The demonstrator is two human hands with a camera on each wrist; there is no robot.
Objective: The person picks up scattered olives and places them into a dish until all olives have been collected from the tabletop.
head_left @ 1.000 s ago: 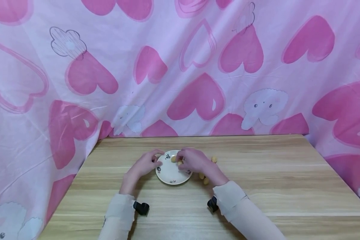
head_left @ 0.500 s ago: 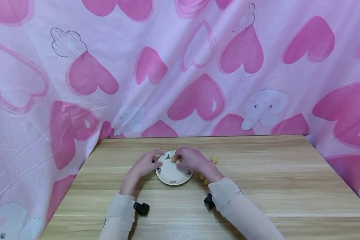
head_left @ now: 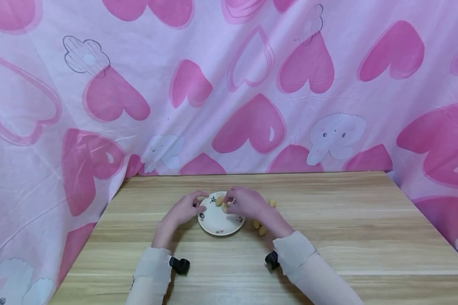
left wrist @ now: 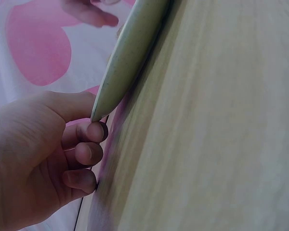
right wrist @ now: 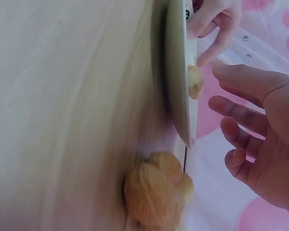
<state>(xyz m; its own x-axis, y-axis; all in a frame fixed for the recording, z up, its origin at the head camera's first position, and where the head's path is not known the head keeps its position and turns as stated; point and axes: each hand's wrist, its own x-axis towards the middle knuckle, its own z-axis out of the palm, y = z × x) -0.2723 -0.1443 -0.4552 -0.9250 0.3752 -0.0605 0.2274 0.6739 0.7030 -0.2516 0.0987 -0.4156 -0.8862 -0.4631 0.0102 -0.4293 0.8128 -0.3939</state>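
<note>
A white plate (head_left: 218,223) with small dark drawings near its rim lies on the wooden table. My left hand (head_left: 184,208) holds its left edge; in the left wrist view the thumb and curled fingers (left wrist: 84,153) meet at the rim. Two tan walnuts lie at the plate's far side, one walnut (head_left: 219,201) slightly behind the other walnut (head_left: 225,207). Over the plate's right side hovers my right hand (head_left: 248,203). The right wrist view shows its fingers (right wrist: 241,113) spread and loosely bent, apart from the walnut (right wrist: 195,83), with nothing between them.
Several more walnuts (right wrist: 151,195) sit on the table right of the plate, partly under my right forearm. One walnut (head_left: 272,203) lies farther back. A pink heart-patterned cloth (head_left: 252,127) hangs behind the table (head_left: 347,220).
My right hand went slightly left, then drew back a little to the right. The walnuts at its fingertips shifted slightly left and show more now. The left hand has stayed at the rim.
</note>
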